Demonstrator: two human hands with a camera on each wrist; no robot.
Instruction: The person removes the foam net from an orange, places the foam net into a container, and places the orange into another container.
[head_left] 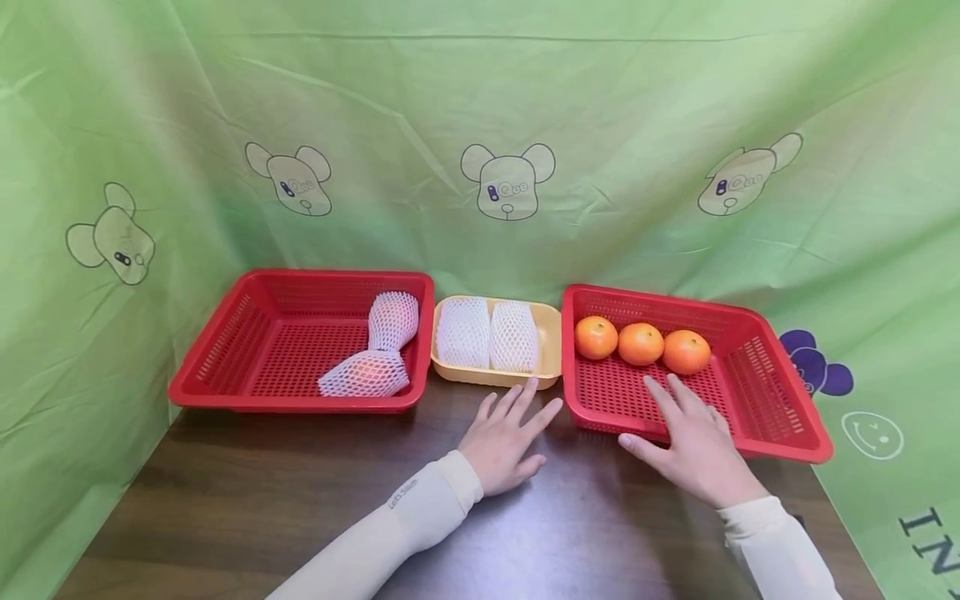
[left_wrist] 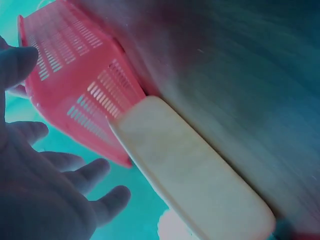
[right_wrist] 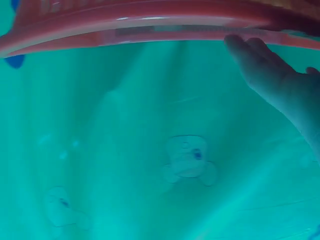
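Observation:
My left hand [head_left: 504, 439] hovers with spread fingers just in front of the yellow tray [head_left: 551, 342], holding nothing. Two white foam net sleeves [head_left: 463, 333] lie side by side in that tray. The right hand [head_left: 693, 442] reaches over the near rim of the right red basket [head_left: 757, 392], fingers extended and nothing in its grip. Three oranges [head_left: 641, 344] sit in a row along the back of this basket, beyond the right fingertips. In the left wrist view the tray [left_wrist: 190, 175] and a red basket [left_wrist: 75, 65] stand beyond the spread fingers.
At the left stands another red basket [head_left: 300, 354] with two net-wrapped fruits [head_left: 371, 373] at its right side. All three containers stand in a row on a dark wooden table [head_left: 300, 483]. A green printed cloth [head_left: 390, 108] hangs behind and at the sides.

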